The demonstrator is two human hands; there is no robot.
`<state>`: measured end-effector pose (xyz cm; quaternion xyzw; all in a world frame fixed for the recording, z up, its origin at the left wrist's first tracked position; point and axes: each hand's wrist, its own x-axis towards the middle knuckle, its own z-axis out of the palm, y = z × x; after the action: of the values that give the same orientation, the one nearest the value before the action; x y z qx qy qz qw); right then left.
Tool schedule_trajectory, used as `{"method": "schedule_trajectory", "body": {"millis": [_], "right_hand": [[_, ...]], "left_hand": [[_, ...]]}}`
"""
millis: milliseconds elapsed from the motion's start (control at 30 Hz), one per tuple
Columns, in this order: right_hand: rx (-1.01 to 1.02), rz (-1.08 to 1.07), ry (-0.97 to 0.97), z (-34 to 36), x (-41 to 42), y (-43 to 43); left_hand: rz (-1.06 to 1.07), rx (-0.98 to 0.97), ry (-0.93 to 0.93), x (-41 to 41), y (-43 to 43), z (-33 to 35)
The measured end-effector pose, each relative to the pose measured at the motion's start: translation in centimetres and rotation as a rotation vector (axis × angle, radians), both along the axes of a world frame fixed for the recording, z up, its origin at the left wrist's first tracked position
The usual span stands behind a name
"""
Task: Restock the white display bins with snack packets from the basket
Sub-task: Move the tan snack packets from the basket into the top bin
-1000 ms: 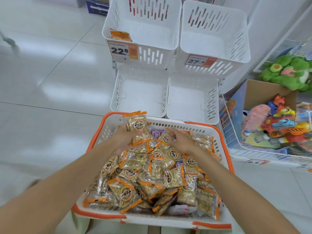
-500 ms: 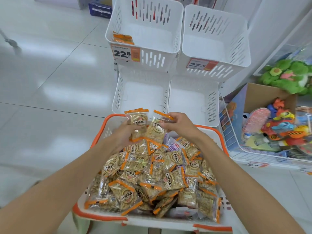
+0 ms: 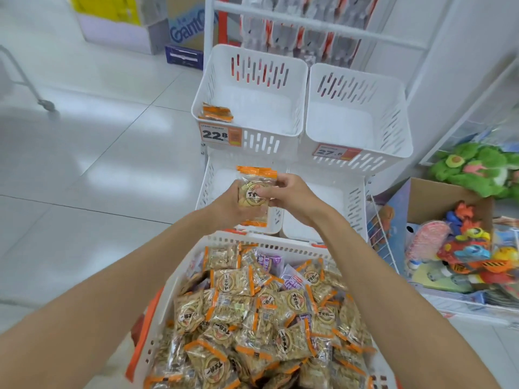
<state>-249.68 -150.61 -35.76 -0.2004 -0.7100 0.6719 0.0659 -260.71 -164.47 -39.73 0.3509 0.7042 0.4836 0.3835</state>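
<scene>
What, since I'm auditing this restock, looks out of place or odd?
A few purple packets lie mixed among the orange-edged packets in the basket, seemingly a different product. The left hand and right hand hold orange-edged ones. Nothing looks spilled or torn.

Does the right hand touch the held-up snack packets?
Touching. The head view shows the right hand pinching the snack packets that the left hand holds.

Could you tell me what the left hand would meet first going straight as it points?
Probably the front wall of the upper left bin by its price tag, though depth is unclear; the left hand holds packets over the lower left bin.
</scene>
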Motion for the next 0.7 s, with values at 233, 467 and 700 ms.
{"method": "schedule_trajectory", "body": {"millis": [233, 467, 700], "right_hand": [[0.060, 0.089, 0.017, 7.1, -7.3, 3.8], [0.317, -0.268, 0.248, 8.7, -17.6, 9.4], [0.469, 0.094, 0.009, 3.5, -25.9, 12.1]], "left_hand": [[-0.043, 0.142, 0.266, -8.1, 3.7, 8.6], [0.243, -0.188, 0.824, -19.4, 6.3, 9.5], [0.097, 0.105, 0.563, -22.7, 6.7, 6.3]]}}
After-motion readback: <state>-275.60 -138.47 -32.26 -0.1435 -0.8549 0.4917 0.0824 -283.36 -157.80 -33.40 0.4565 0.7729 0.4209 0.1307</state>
